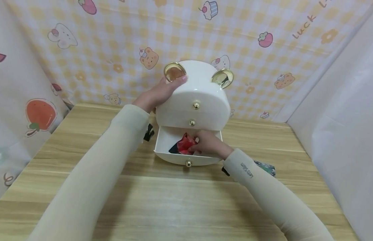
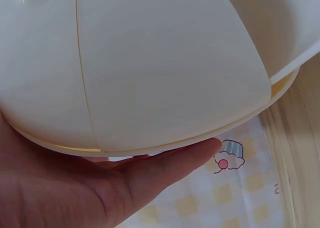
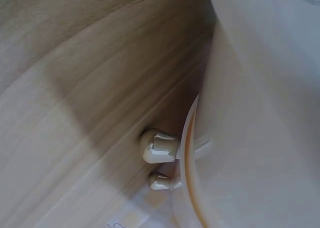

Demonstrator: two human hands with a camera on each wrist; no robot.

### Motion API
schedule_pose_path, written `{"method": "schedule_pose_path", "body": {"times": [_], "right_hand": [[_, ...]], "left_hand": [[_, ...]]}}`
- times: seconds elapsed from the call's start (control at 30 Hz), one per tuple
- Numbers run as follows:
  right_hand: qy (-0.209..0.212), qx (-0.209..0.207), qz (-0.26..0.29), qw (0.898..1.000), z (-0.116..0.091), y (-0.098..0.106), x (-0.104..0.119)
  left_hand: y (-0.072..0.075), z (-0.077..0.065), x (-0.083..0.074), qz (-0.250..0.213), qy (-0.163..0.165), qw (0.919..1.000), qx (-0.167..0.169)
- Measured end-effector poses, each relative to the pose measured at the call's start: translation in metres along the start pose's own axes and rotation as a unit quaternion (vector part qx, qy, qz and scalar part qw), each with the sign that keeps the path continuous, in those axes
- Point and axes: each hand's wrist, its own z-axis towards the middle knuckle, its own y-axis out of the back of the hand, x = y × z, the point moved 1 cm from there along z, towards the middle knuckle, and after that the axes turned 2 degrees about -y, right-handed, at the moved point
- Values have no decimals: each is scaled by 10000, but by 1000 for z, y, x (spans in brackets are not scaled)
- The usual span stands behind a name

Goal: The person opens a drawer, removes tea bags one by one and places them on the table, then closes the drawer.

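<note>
A white storage box (image 1: 193, 97) with gold round ears and gold knobs stands against the patterned backdrop. Its bottom drawer (image 1: 165, 135) is pulled out. Inside lies a soft-looking red and black piece (image 1: 186, 144), too small to name exactly. My right hand (image 1: 205, 144) reaches into the drawer and pinches the red part. Against the box's upper left side, by the left ear (image 1: 174, 71), rests my left hand (image 1: 163, 93); in the left wrist view its visible digit lies straight along the box edge. The right wrist view shows gold knobs (image 3: 161, 147) and no hand.
The box stands on a wood-grain table (image 1: 174, 201). A dark item (image 1: 149, 132) lies left of the drawer. A green patterned item (image 1: 266, 168) shows beside the right sleeve, and a small black thing (image 1: 225, 171) by the cuff. White sheeting (image 1: 340, 100) hangs at the right.
</note>
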Motion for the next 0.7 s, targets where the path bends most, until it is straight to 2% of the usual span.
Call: {"method": "schedule_pose_path", "body": {"times": [0.23,0.33,0.53,0.63,0.7], "right_hand": [[523,155,793,9954,-8,8,0],[690,123,840,9940,-12,11,1],[1105,-320,755,9905,-24,18,1],[1301,-633,880,9856,-31,24,1],[1274,-776,956,9842,-38,30,1]], "left_hand": [[-2,-4,-2,26,40,10000,-61],[-2,-4,-2,26,84,9999,-50],[0,5,4,-91,134,9999,-56],[1,9,7,-98,20,9999,-14],[0,8,6,-70,-46,10000,10]]}}
